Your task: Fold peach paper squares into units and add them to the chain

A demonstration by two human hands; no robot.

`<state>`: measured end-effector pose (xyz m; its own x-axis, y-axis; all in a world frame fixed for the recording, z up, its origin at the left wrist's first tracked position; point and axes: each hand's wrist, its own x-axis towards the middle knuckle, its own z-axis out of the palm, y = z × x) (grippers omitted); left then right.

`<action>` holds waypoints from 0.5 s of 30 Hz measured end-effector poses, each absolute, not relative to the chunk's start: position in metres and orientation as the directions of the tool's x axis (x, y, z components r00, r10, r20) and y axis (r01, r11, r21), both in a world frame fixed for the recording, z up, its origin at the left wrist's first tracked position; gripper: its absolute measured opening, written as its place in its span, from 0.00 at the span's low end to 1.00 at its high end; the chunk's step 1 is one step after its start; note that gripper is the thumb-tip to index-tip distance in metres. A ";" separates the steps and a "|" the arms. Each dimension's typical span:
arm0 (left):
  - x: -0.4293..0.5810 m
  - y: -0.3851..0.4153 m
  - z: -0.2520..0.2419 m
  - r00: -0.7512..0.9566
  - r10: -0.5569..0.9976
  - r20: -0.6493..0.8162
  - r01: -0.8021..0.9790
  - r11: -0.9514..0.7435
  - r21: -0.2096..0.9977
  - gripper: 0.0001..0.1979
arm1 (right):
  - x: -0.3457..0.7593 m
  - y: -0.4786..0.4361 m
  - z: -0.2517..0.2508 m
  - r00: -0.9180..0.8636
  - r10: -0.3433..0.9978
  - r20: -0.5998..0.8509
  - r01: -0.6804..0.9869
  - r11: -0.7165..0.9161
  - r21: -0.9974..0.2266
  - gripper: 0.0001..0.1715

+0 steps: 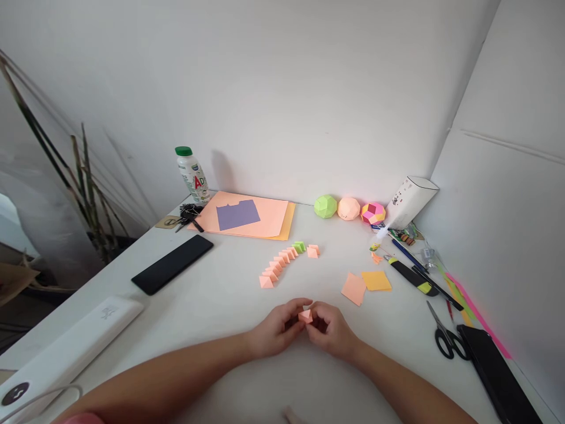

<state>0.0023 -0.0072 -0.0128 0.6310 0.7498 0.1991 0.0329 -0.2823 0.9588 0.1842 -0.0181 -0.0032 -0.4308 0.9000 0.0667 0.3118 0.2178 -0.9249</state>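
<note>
Both my hands meet low on the white table [212, 306], pinching one small folded orange paper piece [305, 316] between them. My left hand [277, 327] grips it from the left with curled fingers. My right hand [332, 331] holds it from the right. Just beyond my hands, a curved row of several folded orange paper units [279, 262] lies on the table, ending in a green unit [299, 247] and another orange one [313, 251]. Two flat paper squares, one peach [354, 288] and one orange [376, 280], lie to the right.
Sheets of orange paper with a purple piece [247, 215] lie at the back, beside a bottle [192, 174] and keys [189, 213]. Three paper balls [348, 208] stand by the wall. A phone [173, 264], scissors [445, 333], pens, a cutter [412, 277] and a black case [498, 371] flank me.
</note>
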 end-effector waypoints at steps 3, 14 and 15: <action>0.003 -0.007 -0.013 0.637 0.734 0.235 0.049 -0.343 0.938 0.18 | 0.183 -0.018 -0.003 -0.427 0.898 0.103 0.316 0.255 -0.914 0.09; 0.002 -0.007 -0.011 0.652 0.704 0.281 0.093 -0.442 0.892 0.21 | 0.183 -0.017 0.001 -0.367 0.921 0.135 0.327 0.263 -0.908 0.09; 0.002 -0.007 -0.010 0.653 0.707 0.272 0.092 -0.430 0.898 0.21 | 0.184 -0.016 0.002 -0.362 0.921 0.142 0.320 0.266 -0.909 0.08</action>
<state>0.0017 -0.0068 -0.0101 0.6526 0.7073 0.2717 0.0916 -0.4296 0.8984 0.1836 -0.0162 0.0016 -0.3617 0.9215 0.1418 0.3202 0.2656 -0.9094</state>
